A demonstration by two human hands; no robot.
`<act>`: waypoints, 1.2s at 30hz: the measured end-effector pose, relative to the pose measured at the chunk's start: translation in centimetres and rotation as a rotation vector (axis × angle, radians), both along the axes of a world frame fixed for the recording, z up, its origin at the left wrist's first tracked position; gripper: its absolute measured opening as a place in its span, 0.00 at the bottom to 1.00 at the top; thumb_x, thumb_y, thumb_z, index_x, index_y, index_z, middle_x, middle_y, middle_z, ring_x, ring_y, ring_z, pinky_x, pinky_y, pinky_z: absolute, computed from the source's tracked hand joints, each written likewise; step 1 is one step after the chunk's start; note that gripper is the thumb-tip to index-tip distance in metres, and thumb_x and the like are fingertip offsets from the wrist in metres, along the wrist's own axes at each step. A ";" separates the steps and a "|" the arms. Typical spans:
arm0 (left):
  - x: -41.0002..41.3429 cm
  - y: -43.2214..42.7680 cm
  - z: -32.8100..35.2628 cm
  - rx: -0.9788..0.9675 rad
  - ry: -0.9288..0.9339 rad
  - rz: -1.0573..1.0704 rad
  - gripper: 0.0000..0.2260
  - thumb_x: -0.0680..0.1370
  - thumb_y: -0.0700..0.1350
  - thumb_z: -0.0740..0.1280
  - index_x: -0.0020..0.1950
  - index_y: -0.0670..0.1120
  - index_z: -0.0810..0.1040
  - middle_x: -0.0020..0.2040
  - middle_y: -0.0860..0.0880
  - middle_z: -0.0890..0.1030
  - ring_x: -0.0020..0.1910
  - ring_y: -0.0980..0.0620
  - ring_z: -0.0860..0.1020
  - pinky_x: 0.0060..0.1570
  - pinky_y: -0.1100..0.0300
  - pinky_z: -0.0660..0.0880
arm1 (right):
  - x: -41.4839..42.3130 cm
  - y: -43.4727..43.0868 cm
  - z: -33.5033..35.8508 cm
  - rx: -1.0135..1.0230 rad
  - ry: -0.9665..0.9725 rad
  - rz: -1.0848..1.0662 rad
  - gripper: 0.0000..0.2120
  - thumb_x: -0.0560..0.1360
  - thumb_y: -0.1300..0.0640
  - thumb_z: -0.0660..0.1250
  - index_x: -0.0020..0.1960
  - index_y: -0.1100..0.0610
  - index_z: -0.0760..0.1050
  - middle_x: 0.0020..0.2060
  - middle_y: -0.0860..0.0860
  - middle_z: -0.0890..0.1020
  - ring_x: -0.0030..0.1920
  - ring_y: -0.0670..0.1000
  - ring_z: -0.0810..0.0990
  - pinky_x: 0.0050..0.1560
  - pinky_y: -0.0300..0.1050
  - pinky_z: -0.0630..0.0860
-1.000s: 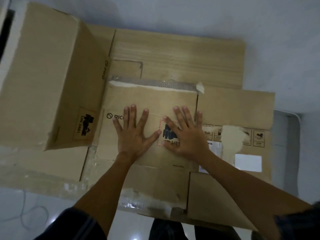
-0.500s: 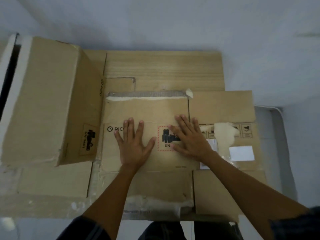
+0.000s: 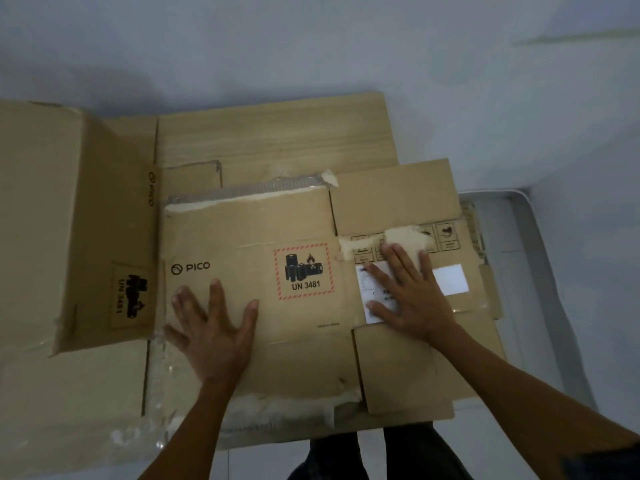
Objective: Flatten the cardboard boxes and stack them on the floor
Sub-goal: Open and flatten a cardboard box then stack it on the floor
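A flattened brown PICO box (image 3: 298,223) with a red UN 3481 battery label lies on top of other flat cardboard (image 3: 277,133) on the floor. My left hand (image 3: 214,327) presses flat on its lower left part, fingers spread. On the box's right panel, over a white shipping label, my right hand (image 3: 408,289) rests palm down with fingers apart. Neither hand grips anything. At the left a box that still stands up (image 3: 52,216) leans over the pile.
A pale wall (image 3: 311,46) rises just behind the pile. A white tray-like object (image 3: 540,271) lies on the tiled floor at the right. My legs (image 3: 346,452) show at the bottom edge, close to the cardboard's near edge.
Both hands slid apart across the flattened box: the left one toward the lower left, the right one onto the white label at the right. The battery label between them is now uncovered.
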State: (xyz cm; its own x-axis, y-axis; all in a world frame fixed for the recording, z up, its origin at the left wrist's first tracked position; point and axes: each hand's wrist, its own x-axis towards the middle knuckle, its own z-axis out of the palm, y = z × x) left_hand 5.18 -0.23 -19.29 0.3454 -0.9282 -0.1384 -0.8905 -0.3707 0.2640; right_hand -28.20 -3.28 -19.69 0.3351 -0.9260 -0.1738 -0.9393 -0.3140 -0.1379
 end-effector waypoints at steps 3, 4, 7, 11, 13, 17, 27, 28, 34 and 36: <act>-0.4 0.4 0.5 -0.040 0.089 0.296 0.43 0.69 0.72 0.54 0.75 0.46 0.55 0.78 0.38 0.49 0.77 0.41 0.45 0.70 0.38 0.39 | 0.0 0.0 -0.1 0.010 -0.020 -0.006 0.33 0.76 0.33 0.45 0.76 0.48 0.52 0.76 0.55 0.52 0.76 0.53 0.47 0.73 0.62 0.44; -0.6 0.6 0.8 -0.046 0.121 0.383 0.45 0.68 0.73 0.56 0.75 0.44 0.55 0.77 0.37 0.50 0.77 0.40 0.46 0.71 0.39 0.40 | -0.1 0.1 -0.1 0.005 -0.027 -0.027 0.33 0.76 0.34 0.44 0.75 0.50 0.53 0.76 0.56 0.53 0.76 0.53 0.47 0.73 0.61 0.44; -1.1 1.3 1.5 -0.041 0.148 0.465 0.49 0.64 0.73 0.61 0.73 0.42 0.56 0.76 0.37 0.56 0.75 0.39 0.53 0.71 0.40 0.49 | -0.8 0.7 0.1 -0.070 -0.050 -0.272 0.34 0.76 0.34 0.49 0.75 0.52 0.54 0.76 0.59 0.53 0.76 0.55 0.47 0.72 0.60 0.40; -1.6 1.7 2.7 -0.007 0.164 0.541 0.56 0.57 0.75 0.66 0.72 0.40 0.56 0.71 0.34 0.63 0.70 0.35 0.61 0.68 0.39 0.56 | -3.1 1.4 2.1 0.006 -0.228 -0.924 0.42 0.71 0.33 0.60 0.74 0.56 0.52 0.74 0.62 0.57 0.75 0.62 0.54 0.71 0.65 0.53; -1.8 1.3 4.0 0.041 0.167 0.595 0.58 0.56 0.73 0.71 0.73 0.39 0.56 0.71 0.33 0.63 0.70 0.34 0.61 0.67 0.38 0.57 | -4.9 1.1 3.7 0.066 -0.321 -0.983 0.44 0.69 0.38 0.67 0.75 0.58 0.51 0.71 0.62 0.63 0.70 0.63 0.62 0.65 0.62 0.64; -1.4 1.9 5.8 0.098 0.200 0.623 0.58 0.49 0.76 0.71 0.66 0.37 0.68 0.64 0.33 0.72 0.63 0.33 0.71 0.59 0.37 0.70 | -10.7 1.0 6.1 0.324 -0.727 -1.138 0.34 0.69 0.48 0.73 0.67 0.64 0.67 0.62 0.60 0.76 0.60 0.61 0.75 0.58 0.52 0.73; -14.5 4.8 17.5 -0.240 0.239 0.387 0.32 0.62 0.57 0.78 0.57 0.38 0.77 0.56 0.36 0.80 0.54 0.35 0.79 0.51 0.43 0.75 | -21.6 13.7 9.0 0.459 -1.213 -1.004 0.19 0.73 0.64 0.68 0.64 0.62 0.73 0.59 0.59 0.79 0.56 0.59 0.79 0.58 0.58 0.76; -16.3 5.0 18.5 -0.264 0.233 0.347 0.31 0.63 0.55 0.78 0.57 0.37 0.77 0.56 0.35 0.80 0.54 0.35 0.79 0.51 0.43 0.75 | -22.5 15.5 9.2 0.487 -1.236 -1.034 0.19 0.73 0.64 0.68 0.64 0.62 0.73 0.58 0.59 0.79 0.55 0.59 0.79 0.54 0.56 0.78; -24.7 4.9 22.6 -0.288 0.217 0.052 0.28 0.64 0.56 0.75 0.56 0.39 0.78 0.51 0.37 0.82 0.50 0.36 0.80 0.50 0.42 0.78 | -27.9 25.3 9.7 0.559 -1.352 -1.170 0.18 0.68 0.61 0.72 0.58 0.60 0.77 0.43 0.55 0.83 0.39 0.54 0.81 0.32 0.43 0.76; -27.0 4.7 22.8 -0.286 0.202 -0.031 0.29 0.63 0.57 0.74 0.56 0.40 0.78 0.52 0.36 0.81 0.51 0.36 0.79 0.51 0.42 0.77 | -29.1 28.1 9.5 0.573 -1.400 -1.218 0.16 0.70 0.63 0.70 0.58 0.60 0.76 0.44 0.57 0.83 0.40 0.56 0.81 0.32 0.44 0.78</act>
State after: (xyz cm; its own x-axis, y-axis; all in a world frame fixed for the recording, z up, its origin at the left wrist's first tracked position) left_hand -21.79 4.45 3.50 0.3090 -0.9488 0.0659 -0.8191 -0.2303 0.5255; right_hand -57.35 24.79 -10.15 -0.1942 -0.6719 -0.7147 0.2640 0.6659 -0.6978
